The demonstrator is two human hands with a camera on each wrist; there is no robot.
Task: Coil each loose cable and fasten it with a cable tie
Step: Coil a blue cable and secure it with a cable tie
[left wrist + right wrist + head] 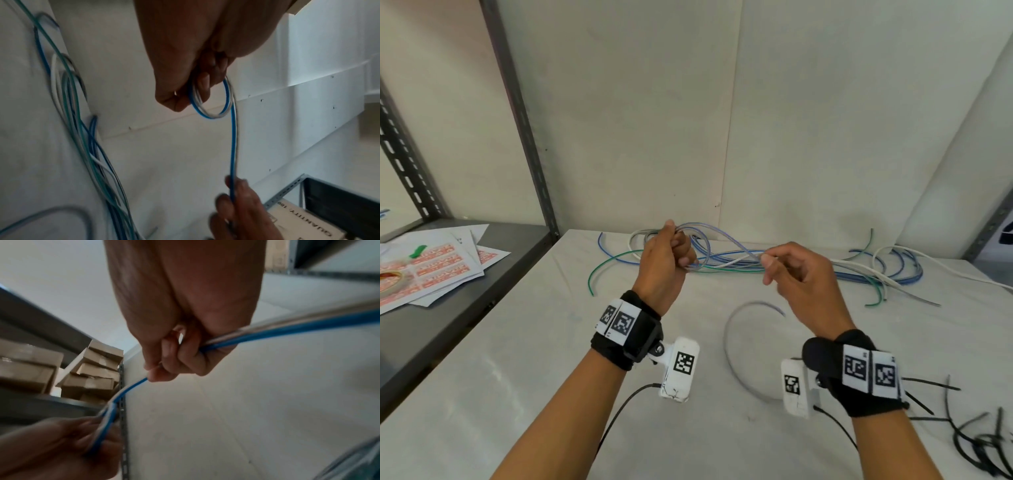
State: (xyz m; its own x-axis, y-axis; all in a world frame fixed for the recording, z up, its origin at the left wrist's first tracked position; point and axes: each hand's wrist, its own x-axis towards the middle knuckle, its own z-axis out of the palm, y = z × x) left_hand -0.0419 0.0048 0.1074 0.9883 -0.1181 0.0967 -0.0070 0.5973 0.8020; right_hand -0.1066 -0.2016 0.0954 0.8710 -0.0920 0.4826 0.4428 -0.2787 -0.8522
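- The thin blue-and-white flat cable (233,146) is the one being worked: a small loop of it sits in the left hand, a straight run crosses to the right hand, and its grey-looking tail curves down onto the table below the right wrist.
- The left hand (666,260) is raised above the table with its fingers curled round the gathered loops, pinching them where they cross.
- The right hand (799,274) holds the same cable between thumb and curled fingers, level with the left hand and a little apart from it; the cable passes through its grip and out the far side.
- Judged from this, the step in hand is coiling; how many turns are already gathered is hard to count, as the loops overlap and blur.
- The next move calls for the right hand to bring its length round to the left hand as another turn of matching size, letting the cable slide without twisting.
- The bundle of loose blue, white and green cables (808,265) lies uncoiled along the back of the white-covered table (517,377), behind both hands.
- The black plastic cable ties (976,438) lie in a heap at the table's near right corner, untouched.
- Printed red-and-white sheets (431,270) rest on the grey shelf to the left.
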